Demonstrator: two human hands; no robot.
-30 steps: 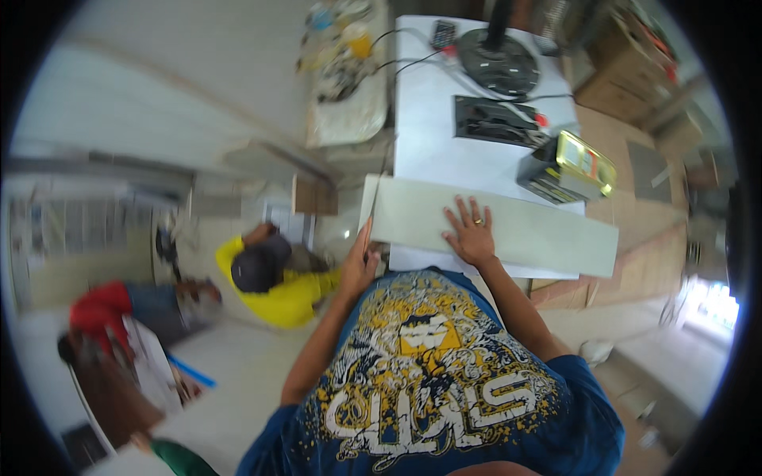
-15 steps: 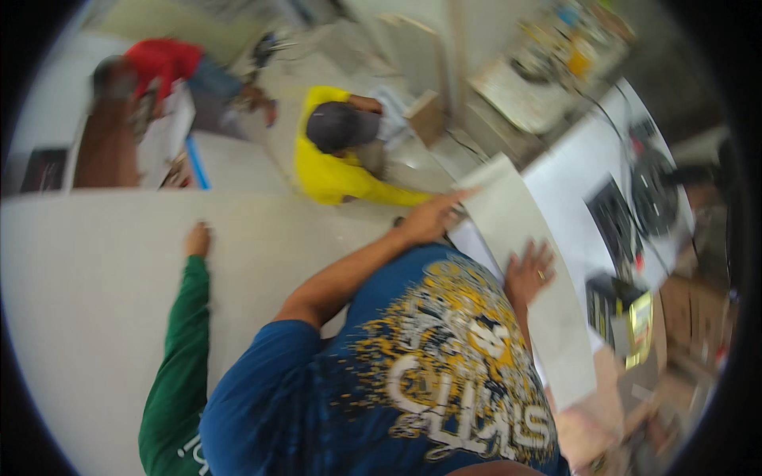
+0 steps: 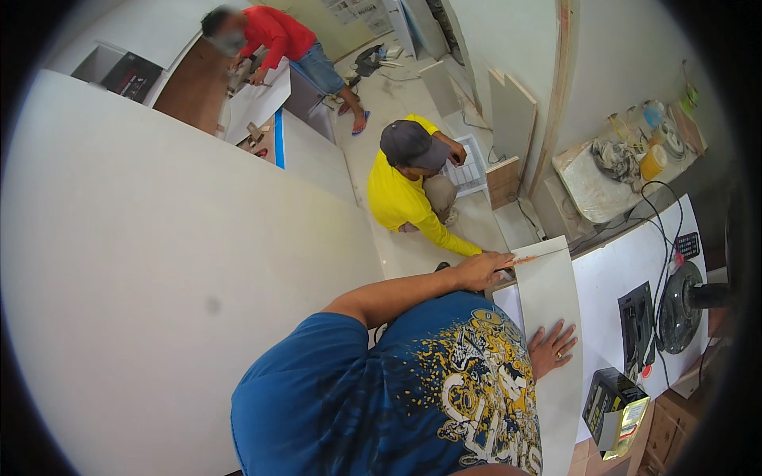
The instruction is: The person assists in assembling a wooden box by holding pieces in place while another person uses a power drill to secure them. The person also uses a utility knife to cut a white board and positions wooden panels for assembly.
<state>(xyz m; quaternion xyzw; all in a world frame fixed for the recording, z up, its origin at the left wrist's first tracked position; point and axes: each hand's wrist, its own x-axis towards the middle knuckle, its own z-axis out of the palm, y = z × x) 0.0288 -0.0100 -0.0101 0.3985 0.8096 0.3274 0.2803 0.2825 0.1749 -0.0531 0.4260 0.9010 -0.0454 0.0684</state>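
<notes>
A long pale panel (image 3: 546, 297) lies along my right side, over the white work surface. My right hand (image 3: 553, 349), with a ring on it, lies flat on the panel, fingers spread. At the panel's far end, my left hand (image 3: 482, 271) is closed at the edge; what it grips is hidden. By its fingertips, an orange streak (image 3: 522, 260) leads into a thin dark line across the panel. A crouching person in a yellow top (image 3: 409, 194) and dark cap reaches one arm toward the spot beneath my left hand.
A large white panel (image 3: 190, 262) fills the left. Behind it, a person in red (image 3: 274, 36) bends over a sheet. On the right are a black fan base (image 3: 681, 308), cables, a black and yellow box (image 3: 615, 408) and a cluttered shelf (image 3: 587, 170). Boards lean against the wall.
The view has shifted and grown sharper. A green-sleeved arm at the left has gone out of view. My right hand stays flat on the panel, and my left hand remains at its far end.
</notes>
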